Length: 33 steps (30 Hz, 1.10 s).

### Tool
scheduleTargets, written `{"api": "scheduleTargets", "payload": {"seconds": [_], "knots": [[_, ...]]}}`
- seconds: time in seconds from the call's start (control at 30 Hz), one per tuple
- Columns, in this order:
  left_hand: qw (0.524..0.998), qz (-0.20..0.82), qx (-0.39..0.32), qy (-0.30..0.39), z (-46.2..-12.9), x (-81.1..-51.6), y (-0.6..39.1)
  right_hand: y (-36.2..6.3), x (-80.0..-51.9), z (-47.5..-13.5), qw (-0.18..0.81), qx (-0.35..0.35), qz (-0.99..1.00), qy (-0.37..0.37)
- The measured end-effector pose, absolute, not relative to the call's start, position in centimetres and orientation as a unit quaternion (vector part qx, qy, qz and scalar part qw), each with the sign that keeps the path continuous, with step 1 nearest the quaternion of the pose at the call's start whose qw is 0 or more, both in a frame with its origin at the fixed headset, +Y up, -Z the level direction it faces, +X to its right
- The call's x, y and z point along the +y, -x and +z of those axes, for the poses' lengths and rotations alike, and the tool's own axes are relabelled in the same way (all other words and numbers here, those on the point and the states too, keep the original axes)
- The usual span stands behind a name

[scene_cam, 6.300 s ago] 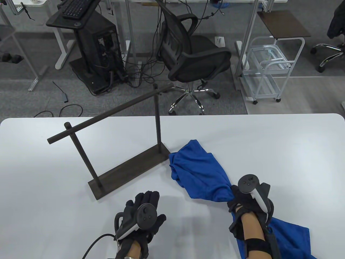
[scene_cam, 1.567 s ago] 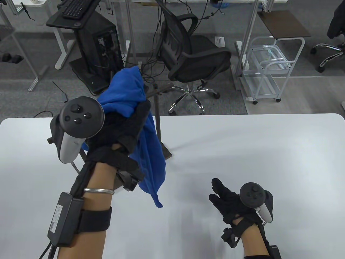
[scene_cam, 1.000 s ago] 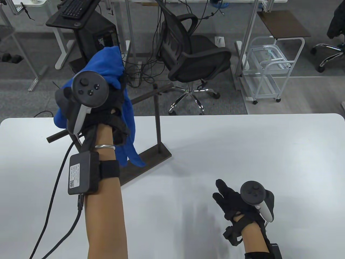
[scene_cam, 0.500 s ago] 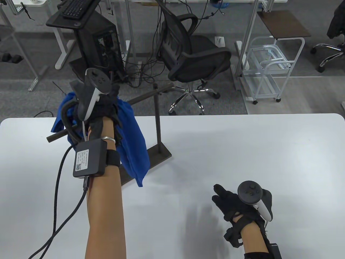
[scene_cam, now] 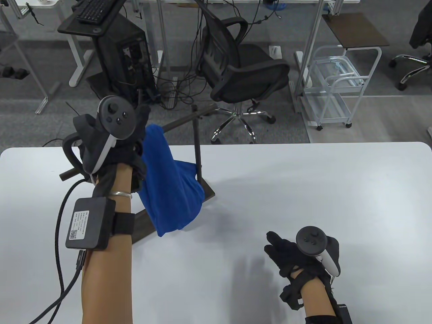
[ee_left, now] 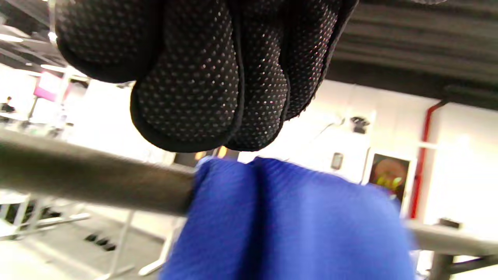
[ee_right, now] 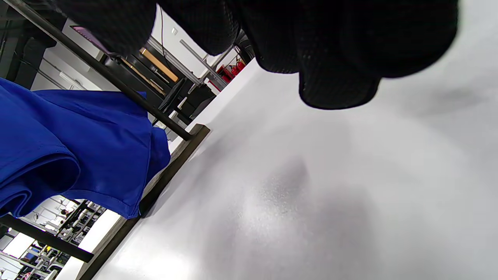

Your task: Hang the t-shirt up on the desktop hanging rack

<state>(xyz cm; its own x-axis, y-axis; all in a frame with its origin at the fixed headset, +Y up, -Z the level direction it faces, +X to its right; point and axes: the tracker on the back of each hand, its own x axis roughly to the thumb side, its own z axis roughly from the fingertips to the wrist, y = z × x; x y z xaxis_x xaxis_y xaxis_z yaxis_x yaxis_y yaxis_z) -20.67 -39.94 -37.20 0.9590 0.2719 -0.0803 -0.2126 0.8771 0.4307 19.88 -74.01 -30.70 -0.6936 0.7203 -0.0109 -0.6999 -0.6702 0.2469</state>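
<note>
The blue t-shirt point(scene_cam: 168, 182) hangs draped over the dark bar point(scene_cam: 184, 118) of the desktop rack, its lower edge down by the rack base point(scene_cam: 210, 193). My left hand point(scene_cam: 133, 148) is raised at the bar, just left of the shirt. In the left wrist view its fingers point(ee_left: 194, 101) hang just above the t-shirt point(ee_left: 288, 217) and the bar point(ee_left: 89, 182), with no cloth between them. My right hand point(scene_cam: 287, 253) hovers low over the white table point(scene_cam: 303, 189) at the front right, fingers spread and empty. The right wrist view shows the shirt point(ee_right: 78, 144) hanging off the rack.
The rack's right post point(scene_cam: 196, 148) stands by the shirt. Beyond the table's far edge are an office chair point(scene_cam: 243, 71), a computer tower point(scene_cam: 125, 57) and a white cart point(scene_cam: 334, 87). A cable point(scene_cam: 60, 236) trails from my left wrist.
My left hand carried the shirt up and over the bar, then lowered it; the shirt now hangs spread on the bar. My right hand, which let the shirt go earlier, has stayed put.
</note>
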Motion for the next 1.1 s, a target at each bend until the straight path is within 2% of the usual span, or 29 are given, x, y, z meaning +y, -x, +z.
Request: {"api": "scheduleTargets", "payload": {"seconds": [0.23, 0.37, 0.53, 0.67, 0.93, 1.1], "knots": [[0.949, 0.116, 0.005, -0.293, -33.1, -38.7, 18.8, -19.7, -73.7, -30.6, 0.395, 0.102, 0.911, -0.053], [0.936, 0.097, -0.044, -0.335, -31.7, -40.0, 17.8, -18.9, -73.5, -30.5, 0.386, 0.100, 0.914, -0.069], [0.931, 0.097, -0.096, -0.338, -30.1, -41.3, 16.4, -18.0, -73.4, -30.4, 0.380, 0.099, 0.916, -0.086], [0.927, 0.150, -0.127, -0.320, -28.9, -43.9, 15.6, -17.6, -73.4, -30.4, 0.373, 0.103, 0.917, -0.093], [0.929, 0.209, -0.114, -0.284, -28.4, -50.0, 16.1, -16.8, -72.9, -30.2, 0.368, 0.094, 0.918, -0.111], [0.932, 0.249, -0.119, -0.237, -28.3, -54.8, 16.3, -16.2, -72.7, -30.1, 0.362, 0.083, 0.920, -0.124]]}}
